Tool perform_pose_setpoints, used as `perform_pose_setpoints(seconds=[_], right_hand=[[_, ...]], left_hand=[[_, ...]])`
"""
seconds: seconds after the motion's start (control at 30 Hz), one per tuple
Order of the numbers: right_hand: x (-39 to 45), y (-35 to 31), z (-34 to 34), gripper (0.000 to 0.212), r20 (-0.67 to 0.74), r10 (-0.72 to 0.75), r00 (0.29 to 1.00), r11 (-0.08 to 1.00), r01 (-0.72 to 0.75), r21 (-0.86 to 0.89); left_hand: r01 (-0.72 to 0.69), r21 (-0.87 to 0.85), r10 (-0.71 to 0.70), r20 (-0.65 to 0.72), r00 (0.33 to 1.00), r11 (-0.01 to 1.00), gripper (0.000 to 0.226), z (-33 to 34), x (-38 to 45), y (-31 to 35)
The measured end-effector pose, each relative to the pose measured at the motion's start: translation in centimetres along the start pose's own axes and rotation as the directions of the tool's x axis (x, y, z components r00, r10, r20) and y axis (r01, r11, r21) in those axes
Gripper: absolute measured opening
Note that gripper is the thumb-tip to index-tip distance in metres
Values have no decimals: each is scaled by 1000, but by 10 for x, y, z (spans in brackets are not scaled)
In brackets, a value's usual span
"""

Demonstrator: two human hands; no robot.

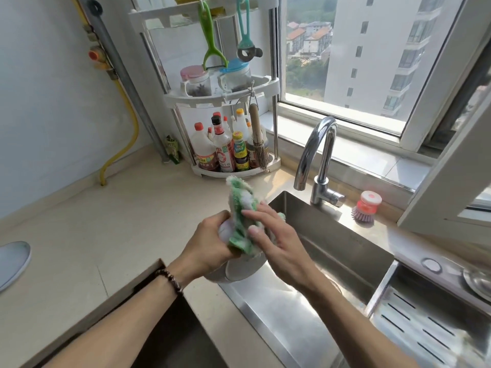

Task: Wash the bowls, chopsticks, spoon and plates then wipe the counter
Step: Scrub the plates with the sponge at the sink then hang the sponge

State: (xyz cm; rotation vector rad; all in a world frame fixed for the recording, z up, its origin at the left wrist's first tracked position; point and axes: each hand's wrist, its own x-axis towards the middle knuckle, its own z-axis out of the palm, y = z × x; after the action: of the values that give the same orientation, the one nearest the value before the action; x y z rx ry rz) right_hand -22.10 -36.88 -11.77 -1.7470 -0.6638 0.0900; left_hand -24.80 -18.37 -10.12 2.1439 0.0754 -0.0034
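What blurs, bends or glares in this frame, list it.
Head view: daylight from the window glares on the curved chrome tap and the steel sink wall; wide-angle distortion bows the white window frame; the soapy green-and-white dishcloth and pale bowl between the left hand and right hand look softly motion-blurred.

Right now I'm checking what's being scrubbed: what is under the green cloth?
Under the green cloth a white dish shows, gripped by the left hand; the right hand presses the cloth on it. Whether bowl or plate is hidden.
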Motion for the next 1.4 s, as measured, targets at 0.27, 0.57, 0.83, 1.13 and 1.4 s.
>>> perform_pose_setpoints(seconds=[0.27, 0.57, 0.83, 1.13, 1.4], right_hand=[[32, 8, 28, 52, -180, 44, 983, 970, -85, -228], [22, 14, 37, 55, -114, 67, 991, 994, -76, -80], [38, 19, 33, 59, -192, 198, 961, 977, -176, 122], [42, 23, 37, 53, -205, 167, 964, 981, -141, 136], [44, 28, 17, 34, -146, 600, 786, 652, -375, 659]], left_hand=[[15, 27, -13, -101, 995, 1000, 39, 14, 1, 22], [8, 122, 10, -148, 989, 993, 37, 5, -2, 30], [-2, 210, 36, -156, 987, 978, 34, 1, 1, 40], [0, 129, 25, -192, 981, 992, 37, -3, -3, 35], [-119, -15, 115, -162, 980, 993, 46, -11, -16, 40]])
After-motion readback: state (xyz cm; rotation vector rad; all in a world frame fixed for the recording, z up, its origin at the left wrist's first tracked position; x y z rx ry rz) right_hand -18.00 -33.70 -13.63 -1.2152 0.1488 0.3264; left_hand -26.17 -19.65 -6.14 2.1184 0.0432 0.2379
